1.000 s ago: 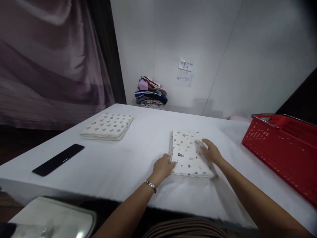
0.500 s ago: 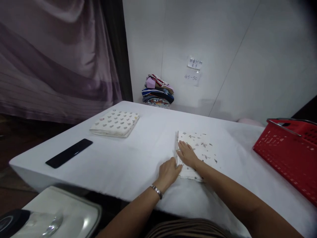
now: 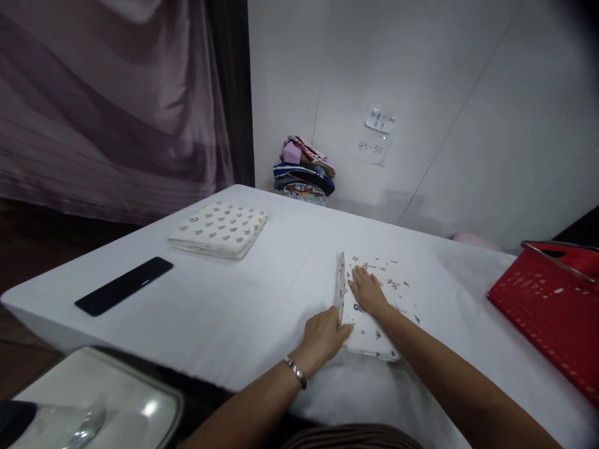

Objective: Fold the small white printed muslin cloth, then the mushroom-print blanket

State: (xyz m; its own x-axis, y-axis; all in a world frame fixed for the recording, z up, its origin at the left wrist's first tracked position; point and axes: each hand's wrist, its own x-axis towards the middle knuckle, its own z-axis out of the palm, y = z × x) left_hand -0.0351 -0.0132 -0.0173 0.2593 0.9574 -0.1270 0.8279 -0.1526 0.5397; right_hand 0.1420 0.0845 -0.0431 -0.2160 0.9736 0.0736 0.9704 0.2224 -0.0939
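A folded white cloth (image 3: 374, 330) with small grey prints lies on the white-covered table, right of centre. My left hand (image 3: 325, 333), with a silver band at the wrist, pinches the cloth's left edge near its front corner, thumb on top and fingers hidden beneath or behind the edge. That left edge stands slightly raised. Flat on top of the cloth rests my right hand (image 3: 369, 293), fingers stretched out. Farther left lies a second folded cloth (image 3: 219, 231), white with grey leaf-like prints, touched by neither hand.
A black phone-like slab (image 3: 124, 285) lies near the table's (image 3: 262, 293) left end. The red basket (image 3: 547, 312) with a metal handle stands at the right. Behind the table are stacked fabrics (image 3: 304, 171) against the wall. A pale, glossy machine-like surface (image 3: 107, 399) is at lower left.
The cloth's left edge is lifted a little more, with my left hand still at it. My right hand stays flat on top. The whole view has shifted slightly.
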